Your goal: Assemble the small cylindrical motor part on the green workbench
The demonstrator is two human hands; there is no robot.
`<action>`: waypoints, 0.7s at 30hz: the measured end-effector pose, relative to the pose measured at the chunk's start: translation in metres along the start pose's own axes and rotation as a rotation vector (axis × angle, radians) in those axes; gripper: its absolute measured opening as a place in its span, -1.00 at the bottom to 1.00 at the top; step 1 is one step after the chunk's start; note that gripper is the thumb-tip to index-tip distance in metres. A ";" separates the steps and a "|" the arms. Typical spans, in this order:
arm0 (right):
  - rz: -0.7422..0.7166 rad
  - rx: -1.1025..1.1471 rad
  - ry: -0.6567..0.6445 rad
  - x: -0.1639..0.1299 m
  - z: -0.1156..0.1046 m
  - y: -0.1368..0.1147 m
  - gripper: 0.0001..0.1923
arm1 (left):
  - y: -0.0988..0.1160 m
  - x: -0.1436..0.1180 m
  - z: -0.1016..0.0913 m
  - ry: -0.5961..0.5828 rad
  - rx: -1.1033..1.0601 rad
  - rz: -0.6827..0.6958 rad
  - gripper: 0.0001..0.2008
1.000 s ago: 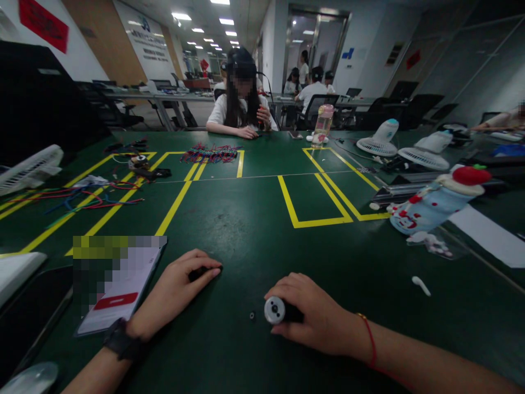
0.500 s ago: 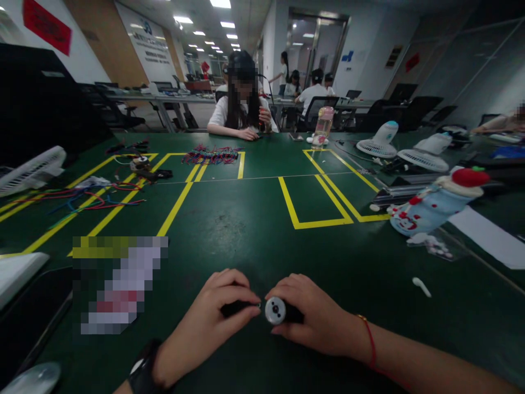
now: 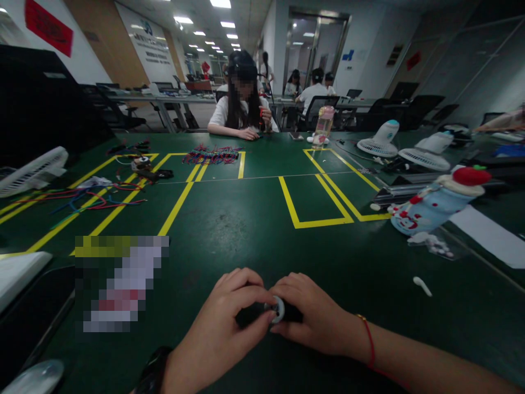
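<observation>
My right hand [image 3: 307, 309] grips a small cylinder with a silver end face [image 3: 279, 310], its look like that of a small motor. That end is turned towards my left, and dark spots show on it. My left hand [image 3: 241, 303] pinches with thumb and forefinger right at the silver face, and the fingertips cover part of it. Whatever the left fingertips hold is too small and too hidden to make out. Both hands are just above the near part of the green table [image 3: 229, 251].
A blotted-out flat item [image 3: 131, 279] lies left of my hands, and a mouse [image 3: 36, 377] at the lower left. Loose wires [image 3: 98, 200] spread beyond. To the right are a white earbud [image 3: 422, 285] and a blue cup [image 3: 430, 205]. A person [image 3: 241, 98] sits opposite.
My left hand has moved right, and its fingertips have come from just beside the silver face onto it. The right hand has stayed nearly in place.
</observation>
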State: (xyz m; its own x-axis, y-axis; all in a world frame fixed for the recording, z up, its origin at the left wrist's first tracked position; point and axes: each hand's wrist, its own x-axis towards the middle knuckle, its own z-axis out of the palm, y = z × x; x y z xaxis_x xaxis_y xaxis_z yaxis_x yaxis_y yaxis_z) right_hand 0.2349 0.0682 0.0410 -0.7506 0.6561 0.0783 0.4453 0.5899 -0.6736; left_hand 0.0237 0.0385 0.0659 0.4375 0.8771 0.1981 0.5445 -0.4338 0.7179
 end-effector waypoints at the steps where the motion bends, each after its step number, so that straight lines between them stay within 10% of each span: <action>1: 0.002 -0.002 0.000 0.000 0.000 0.000 -0.70 | -0.001 -0.001 -0.002 -0.007 -0.023 -0.022 -0.86; 12: 0.018 0.056 -0.011 -0.003 -0.006 -0.001 -0.59 | -0.092 -0.003 -0.042 0.205 0.098 -0.281 -0.77; 21: 0.015 0.059 -0.005 -0.003 -0.005 -0.001 -0.60 | -0.091 -0.005 -0.041 0.165 0.105 -0.274 -0.79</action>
State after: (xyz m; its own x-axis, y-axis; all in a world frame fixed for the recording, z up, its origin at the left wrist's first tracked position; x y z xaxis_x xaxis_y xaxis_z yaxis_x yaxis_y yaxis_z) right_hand 0.2389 0.0680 0.0456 -0.7468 0.6619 0.0644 0.4270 0.5515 -0.7166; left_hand -0.0574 0.0823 0.0266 0.1478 0.9818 0.1192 0.7003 -0.1890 0.6884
